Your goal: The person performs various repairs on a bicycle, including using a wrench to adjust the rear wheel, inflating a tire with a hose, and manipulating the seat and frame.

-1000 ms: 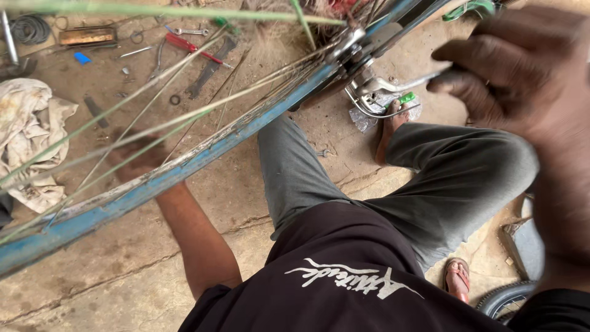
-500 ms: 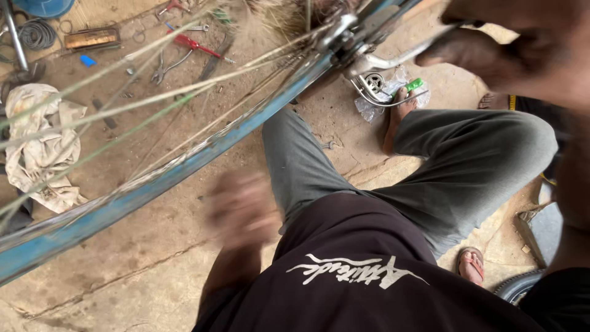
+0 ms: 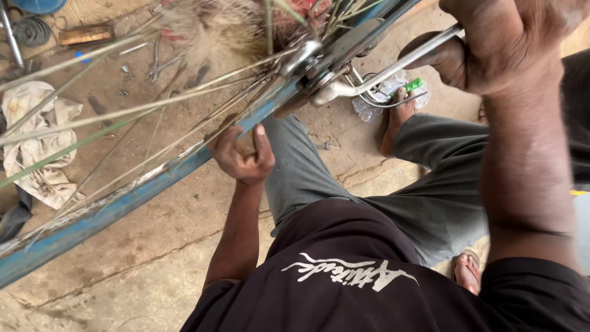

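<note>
Bicycle repair yard: scattered tools (image 3: 161,61), wheel (image 3: 153,178)

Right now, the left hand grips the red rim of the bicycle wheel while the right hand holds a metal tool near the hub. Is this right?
Not quite: the rim is blue, not red. The head view shows the left hand gripping it, while the right hand holds the metal tool near the hub.

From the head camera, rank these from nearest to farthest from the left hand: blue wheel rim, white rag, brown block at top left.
1. Blue wheel rim: touching the left hand.
2. White rag: on the ground, far left.
3. Brown block: top left corner.
</note>
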